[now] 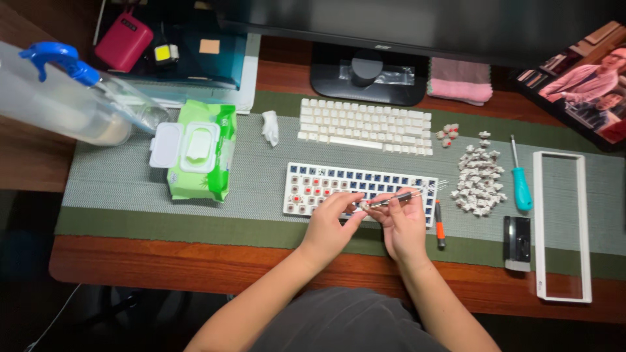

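mid-mat, the keyboard base [360, 193] has switches left only at its left end. the left hand [329, 225] pinches one; the right hand [403, 225] grips a wire puller [407, 195]. pulled switches [479, 180] are piled right.

Woven cloth mat [130, 176], glossy wooden desk [163, 267]

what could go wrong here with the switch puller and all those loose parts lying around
1. The right hand works the puller tool over the keyboard plate right beside the left hand; a slip might jab the fingers.
2. The pile of pulled switches lies loose on the mat; a sleeve or elbow could scatter them.
3. The spray bottle lies on its side nearby; a leak may wet the parts.
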